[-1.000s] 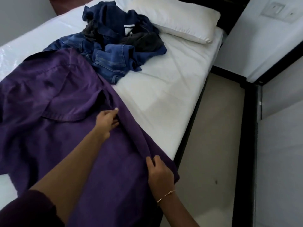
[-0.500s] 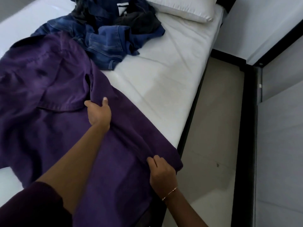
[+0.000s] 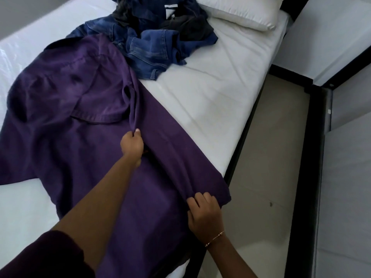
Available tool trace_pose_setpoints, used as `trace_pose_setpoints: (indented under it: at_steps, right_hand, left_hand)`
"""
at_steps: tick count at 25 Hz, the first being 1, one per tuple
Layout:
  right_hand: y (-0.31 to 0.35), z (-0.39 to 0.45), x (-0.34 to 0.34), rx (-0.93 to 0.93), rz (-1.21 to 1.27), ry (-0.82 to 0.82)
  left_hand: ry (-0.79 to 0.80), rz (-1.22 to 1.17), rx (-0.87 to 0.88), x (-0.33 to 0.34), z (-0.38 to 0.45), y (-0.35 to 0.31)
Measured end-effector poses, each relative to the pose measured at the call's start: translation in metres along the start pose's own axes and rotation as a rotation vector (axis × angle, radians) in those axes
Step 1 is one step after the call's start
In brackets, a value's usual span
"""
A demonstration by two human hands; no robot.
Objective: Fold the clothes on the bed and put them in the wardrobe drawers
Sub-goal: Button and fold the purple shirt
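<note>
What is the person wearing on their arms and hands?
Both hands are bare, with no gloves or rings that I can make out. The left hand leads up a bare forearm to a dark maroon sleeve that ends near the elbow. The right hand has a thin gold-coloured bracelet with small beads at the wrist; no sleeve shows on that arm.

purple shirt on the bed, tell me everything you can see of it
The purple shirt is a dark, matte woven garment spread mostly flat on the white sheet, rumpled, collar end toward the denim pile. The left hand pinches a raised fold at mid-body; the right hand grips its hem corner at the bed's edge.
</note>
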State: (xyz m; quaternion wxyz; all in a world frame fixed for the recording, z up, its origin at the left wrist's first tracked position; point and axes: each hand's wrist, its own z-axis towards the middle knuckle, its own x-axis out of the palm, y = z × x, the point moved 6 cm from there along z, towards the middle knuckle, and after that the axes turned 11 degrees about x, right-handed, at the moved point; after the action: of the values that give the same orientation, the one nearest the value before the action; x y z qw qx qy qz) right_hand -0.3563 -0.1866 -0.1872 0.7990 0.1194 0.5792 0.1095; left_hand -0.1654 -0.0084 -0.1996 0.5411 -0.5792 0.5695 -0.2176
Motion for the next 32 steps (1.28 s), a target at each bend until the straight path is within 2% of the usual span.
trace_pose_setpoints:
  at_steps: [2,4,7,9,11,13,16,19,26,32]
  right_hand:
    - [0.008,-0.012,-0.004,-0.079,-0.020,0.020]
    - [0.012,-0.020,-0.008,-0.123,-0.007,0.058]
    - [0.005,-0.011,-0.012,0.028,0.019,0.010]
    - [0.001,-0.006,-0.008,0.130,0.015,-0.010]
    - [0.002,-0.004,0.000,0.143,-0.003,-0.002]
    - [-0.001,-0.001,0.005,0.186,-0.025,0.023]
    - [0.004,0.006,0.003,0.283,-0.067,0.060]
    - [0.011,0.021,0.002,0.325,-0.040,0.043]
    - [0.045,0.079,0.024,0.169,0.015,0.060]
    - [0.074,0.145,0.065,0.083,0.197,0.180]
  left_hand:
    - [-0.070,0.015,-0.007,-0.010,-0.006,0.009]
    - [-0.048,-0.018,-0.010,-0.015,-0.011,0.015]
    - [0.046,0.087,0.074,-0.014,-0.020,0.016]
    - [-0.015,0.144,0.109,-0.018,-0.029,0.017]
    - [-0.032,0.008,0.023,-0.020,-0.035,0.024]
    - [0.081,-0.128,-0.063,-0.009,-0.044,0.033]
    - [0.202,0.045,-0.021,-0.007,-0.061,0.039]
    - [0.157,0.099,-0.001,-0.011,-0.069,0.041]
    - [0.081,0.040,-0.018,-0.028,-0.051,0.037]
    - [-0.107,-0.055,-0.033,-0.058,-0.003,0.026]
